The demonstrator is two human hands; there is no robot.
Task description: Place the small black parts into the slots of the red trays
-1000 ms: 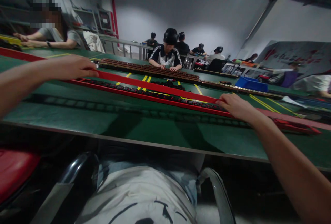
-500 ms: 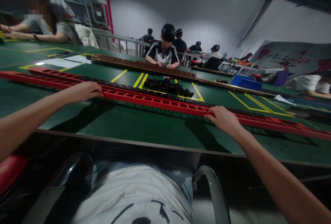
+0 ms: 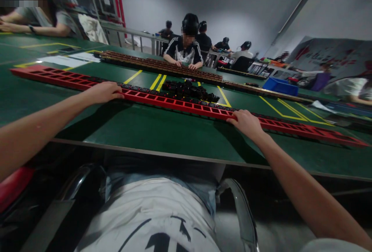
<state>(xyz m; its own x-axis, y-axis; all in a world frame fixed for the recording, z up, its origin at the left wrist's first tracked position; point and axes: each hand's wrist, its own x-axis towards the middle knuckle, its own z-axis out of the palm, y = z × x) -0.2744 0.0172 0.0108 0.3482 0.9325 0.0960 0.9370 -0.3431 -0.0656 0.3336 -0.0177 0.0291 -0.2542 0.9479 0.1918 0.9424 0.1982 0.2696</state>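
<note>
A long red slotted strip (image 3: 180,107) stretches across the table in front of me, slanting slightly down to the right. My left hand (image 3: 104,92) grips its near side left of the middle, fingers curled over the edge. Further right, my right hand (image 3: 247,122) pinches the same near edge between thumb and fingers. Along the strip's far side runs a row of black square pieces (image 3: 213,105), partly hidden by it. Whether the strip rests on those pieces or just beside them, I cannot tell. Just beyond lies a loose heap of black parts (image 3: 190,90).
Long brown-and-black strips (image 3: 157,66) lie farther back, before a seated co-worker (image 3: 186,50). A blue bin (image 3: 280,86) stands at the right. White sheets (image 3: 65,60) lie at the left. Yellow tape marks the green table (image 3: 139,130), whose near edge faces me.
Both hands have moved the front red strip away from me and a little to the right. It now lines up with the red strip behind, which showed separately before.
</note>
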